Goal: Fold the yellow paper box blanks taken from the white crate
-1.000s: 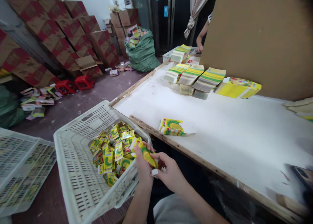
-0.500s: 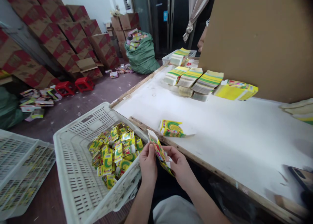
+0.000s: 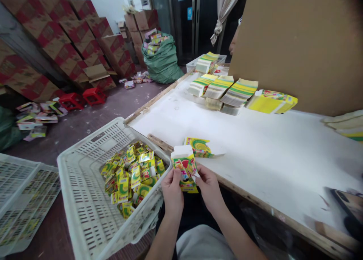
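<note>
Between my two hands is a small printed carton (image 3: 184,167), yellow and green with fruit pictures and a white flap standing up at its top. My left hand (image 3: 172,190) pinches its left side with the thumb in front. On its right edge, near a white side flap, the fingers of my right hand (image 3: 208,186) are closed. A small pile of similar flat cartons (image 3: 198,146) lies on the white table (image 3: 255,150) just behind. To the left, a white plastic basket (image 3: 85,199) holds many small yellow-green cartons (image 3: 136,177).
Stacks of flat cartons (image 3: 221,87) and a yellow bundle (image 3: 269,101) stand at the table's back, before a large cardboard sheet (image 3: 295,44). A phone (image 3: 344,201) lies at right. Red stools (image 3: 95,96), a green sack (image 3: 161,59) and stacked boxes (image 3: 65,37) occupy the floor.
The carton has turned from edge-on so its printed front faces me, and its top flap looks wider. Both hands keep hold of it. The view has shifted slightly.
</note>
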Demonstrator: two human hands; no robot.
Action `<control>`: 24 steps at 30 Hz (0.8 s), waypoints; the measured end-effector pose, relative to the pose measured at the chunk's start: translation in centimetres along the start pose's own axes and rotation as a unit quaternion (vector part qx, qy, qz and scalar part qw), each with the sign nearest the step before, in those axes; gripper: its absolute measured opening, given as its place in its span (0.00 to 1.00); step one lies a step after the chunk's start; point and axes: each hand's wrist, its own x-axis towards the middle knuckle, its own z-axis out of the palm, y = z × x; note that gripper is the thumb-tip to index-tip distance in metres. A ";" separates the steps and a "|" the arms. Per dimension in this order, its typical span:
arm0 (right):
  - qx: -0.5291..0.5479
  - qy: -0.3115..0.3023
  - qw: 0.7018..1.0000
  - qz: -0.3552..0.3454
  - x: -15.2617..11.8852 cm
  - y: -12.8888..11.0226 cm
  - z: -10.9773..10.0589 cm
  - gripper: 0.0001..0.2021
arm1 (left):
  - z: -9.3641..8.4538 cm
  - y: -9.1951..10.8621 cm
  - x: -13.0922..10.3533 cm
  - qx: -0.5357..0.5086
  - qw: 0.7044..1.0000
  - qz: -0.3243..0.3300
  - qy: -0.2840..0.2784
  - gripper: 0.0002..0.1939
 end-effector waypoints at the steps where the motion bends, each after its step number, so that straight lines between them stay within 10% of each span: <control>1: -0.007 0.002 1.000 -0.004 0.1 0.2 -0.1 0.02 | 0.0 0.0 0.0 0.000 1.000 0.003 0.009 0.08; 10: -0.235 -0.073 0.964 -0.103 -0.5 -2.5 -2.5 0.12 | -0.3 1.8 0.4 0.042 0.997 0.005 -0.059 0.09; 17: -0.473 0.026 0.824 -0.310 0.0 -4.2 -3.9 0.21 | 0.3 7.0 -1.6 0.228 0.920 0.314 -0.058 0.24; 21: -0.492 -0.068 0.795 -0.348 -0.4 -3.3 -3.0 0.19 | 0.7 7.0 -1.1 0.345 0.905 0.180 -0.170 0.36; 24: -0.445 -0.032 0.830 -0.335 -0.8 -2.6 -2.7 0.20 | 0.3 5.5 0.1 0.386 0.894 0.096 -0.205 0.31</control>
